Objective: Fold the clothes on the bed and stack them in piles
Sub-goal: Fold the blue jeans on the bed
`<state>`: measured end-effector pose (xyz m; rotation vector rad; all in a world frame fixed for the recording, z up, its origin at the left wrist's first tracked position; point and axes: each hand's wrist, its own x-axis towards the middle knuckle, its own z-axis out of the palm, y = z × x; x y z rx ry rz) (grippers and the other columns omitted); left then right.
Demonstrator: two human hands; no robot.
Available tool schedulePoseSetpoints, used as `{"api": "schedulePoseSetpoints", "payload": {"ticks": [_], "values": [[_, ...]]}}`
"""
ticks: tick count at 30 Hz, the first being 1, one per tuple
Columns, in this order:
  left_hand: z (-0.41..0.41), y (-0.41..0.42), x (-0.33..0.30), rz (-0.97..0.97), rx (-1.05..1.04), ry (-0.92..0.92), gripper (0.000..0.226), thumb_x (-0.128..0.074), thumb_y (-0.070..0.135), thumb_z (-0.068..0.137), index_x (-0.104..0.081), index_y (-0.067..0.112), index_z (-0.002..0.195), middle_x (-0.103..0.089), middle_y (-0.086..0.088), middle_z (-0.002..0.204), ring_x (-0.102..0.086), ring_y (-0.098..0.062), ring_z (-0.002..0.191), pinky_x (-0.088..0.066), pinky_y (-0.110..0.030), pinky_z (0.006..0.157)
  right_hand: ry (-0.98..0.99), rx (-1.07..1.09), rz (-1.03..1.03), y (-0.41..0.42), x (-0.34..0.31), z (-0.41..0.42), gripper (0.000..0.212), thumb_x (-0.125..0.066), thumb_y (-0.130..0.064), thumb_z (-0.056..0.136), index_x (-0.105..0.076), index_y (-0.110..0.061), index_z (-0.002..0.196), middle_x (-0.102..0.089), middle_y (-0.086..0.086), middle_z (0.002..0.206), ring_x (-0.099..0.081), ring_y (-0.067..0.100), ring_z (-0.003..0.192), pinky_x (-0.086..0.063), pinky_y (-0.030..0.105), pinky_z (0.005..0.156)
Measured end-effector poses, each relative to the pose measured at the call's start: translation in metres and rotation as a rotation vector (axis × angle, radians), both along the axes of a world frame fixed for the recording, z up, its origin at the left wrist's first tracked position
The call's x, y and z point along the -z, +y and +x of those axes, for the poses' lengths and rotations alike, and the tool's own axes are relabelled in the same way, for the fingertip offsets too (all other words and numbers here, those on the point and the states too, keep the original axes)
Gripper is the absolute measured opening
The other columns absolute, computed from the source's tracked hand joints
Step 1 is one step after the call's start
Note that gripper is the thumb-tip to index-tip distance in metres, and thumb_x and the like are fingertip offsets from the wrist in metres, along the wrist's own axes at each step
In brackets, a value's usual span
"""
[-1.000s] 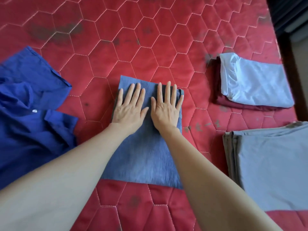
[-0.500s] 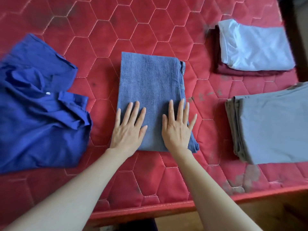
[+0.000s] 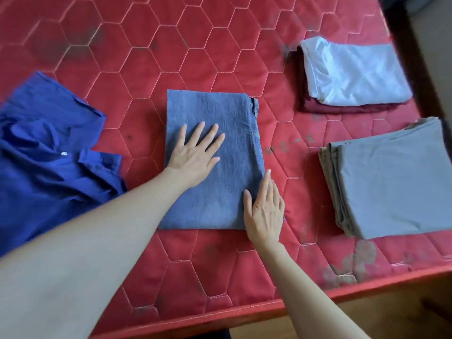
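Observation:
A folded blue denim garment (image 3: 227,113) lies flat in the middle of the red quilted mattress (image 3: 171,45). My left hand (image 3: 195,155) presses on its left half with fingers spread and straight. At the garment's lower right edge my right hand (image 3: 265,209) rests flat with its fingers together. A crumpled royal-blue shirt (image 3: 49,155) lies unfolded to the left. On the right sit two piles: a folded white garment (image 3: 352,74) on a maroon one (image 3: 342,109), and a folded grey cloth (image 3: 396,179) nearer me.
The mattress's front edge (image 3: 244,311) runs across the bottom, with a wooden floor (image 3: 391,316) below it. The bed's right edge lies just past the two piles. Dark stains mark the fabric near the front right corner.
My left hand slid up the denim toward its middle. My right hand shifted right to the garment's lower right edge. The view pulled back a little.

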<state>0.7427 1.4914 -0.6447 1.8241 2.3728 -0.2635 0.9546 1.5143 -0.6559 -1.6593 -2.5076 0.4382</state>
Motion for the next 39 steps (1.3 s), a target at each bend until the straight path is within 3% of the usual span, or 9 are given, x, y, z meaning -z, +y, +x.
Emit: {"api": "schedulePoseSetpoints", "payload": {"ticks": [3,7,13,19,23,27,33,36,39], "values": [[-0.019,0.040,-0.005,0.007,0.007,0.023,0.062,-0.013,0.049,0.101,0.011,0.025,0.152,0.011,0.001,0.161,0.010,-0.028,0.148,0.001,-0.057,0.117,0.049,0.087,0.000,0.003,0.000,-0.008,0.074,-0.059,-0.043,0.091,-0.031,-0.005,0.148,-0.053,0.010,0.136,-0.049,0.028,0.122,-0.041,0.041,0.096],[-0.038,0.076,-0.011,-0.023,-0.007,0.030,0.064,-0.015,0.052,0.100,0.015,0.026,0.151,0.014,-0.004,0.161,0.010,-0.035,0.147,0.000,-0.060,0.115,0.079,0.113,-0.027,0.010,-0.003,-0.018,0.069,-0.064,-0.044,0.087,-0.041,-0.012,0.144,-0.056,0.010,0.120,-0.054,0.030,0.106,-0.045,0.041,0.087],[-0.066,0.102,-0.014,-0.095,-0.011,-0.068,0.058,-0.022,0.044,0.103,0.010,0.037,0.150,-0.033,-0.010,0.146,-0.036,-0.032,0.128,-0.017,-0.049,0.114,0.146,0.097,-0.050,0.018,-0.006,-0.025,0.063,-0.070,-0.029,0.086,-0.045,-0.024,0.143,-0.058,0.010,0.094,-0.059,0.033,0.069,-0.049,0.040,0.058],[-0.078,0.102,-0.013,-0.119,-0.020,-0.111,0.057,-0.022,0.052,0.100,0.009,0.047,0.148,-0.046,-0.013,0.121,-0.045,-0.029,0.109,-0.031,-0.041,0.098,0.106,0.058,-0.064,0.021,-0.006,-0.024,0.059,-0.072,-0.022,0.086,-0.050,-0.022,0.140,-0.057,0.012,0.083,-0.056,0.036,0.055,-0.042,0.038,0.045],[-0.073,0.073,-0.012,-0.076,-0.167,-0.174,0.056,-0.025,0.056,0.098,0.003,0.052,0.147,-0.051,-0.013,0.117,-0.047,-0.032,0.109,-0.031,-0.041,0.096,0.015,-0.056,-0.137,0.037,-0.008,-0.011,0.055,-0.059,-0.031,0.094,-0.039,-0.031,0.145,-0.056,0.011,0.094,-0.060,0.038,0.071,-0.046,0.043,0.057],[-0.062,-0.001,-0.008,0.029,-0.358,-0.267,0.060,-0.031,0.058,0.095,-0.003,0.050,0.148,-0.054,-0.014,0.106,-0.054,-0.038,0.103,-0.039,-0.045,0.093,-0.023,-0.342,-0.187,0.072,-0.015,0.000,0.050,-0.054,-0.034,0.097,-0.039,-0.032,0.145,-0.054,0.011,0.094,-0.059,0.037,0.082,-0.046,0.044,0.075],[0.006,-0.106,-0.010,0.094,-0.614,-0.345,0.070,-0.049,0.044,0.094,-0.014,0.030,0.152,-0.052,-0.022,0.094,-0.059,-0.044,0.088,-0.047,-0.051,0.076,-0.262,-0.721,-0.077,0.119,-0.024,-0.031,0.052,-0.046,-0.040,0.099,-0.031,-0.035,0.148,-0.055,0.007,0.108,-0.053,0.029,0.104,-0.034,0.039,0.087],[0.050,-0.127,-0.013,0.178,-0.729,-0.359,0.067,-0.058,0.036,0.093,-0.026,0.021,0.150,-0.054,-0.028,0.088,-0.059,-0.047,0.076,-0.048,-0.054,0.066,-0.248,-0.755,0.020,0.118,-0.027,-0.041,0.052,-0.050,-0.036,0.098,-0.037,-0.026,0.148,-0.057,0.010,0.115,-0.051,0.032,0.110,-0.033,0.041,0.097],[0.073,-0.137,-0.014,0.205,-0.828,-0.419,0.068,-0.056,0.037,0.094,-0.022,0.024,0.151,-0.054,-0.030,0.091,-0.058,-0.048,0.079,-0.048,-0.054,0.070,-0.130,-0.568,0.076,0.100,-0.026,-0.028,0.055,-0.053,-0.034,0.096,-0.037,-0.022,0.148,-0.044,0.018,0.141,-0.037,0.032,0.135,-0.026,0.045,0.110]]}}
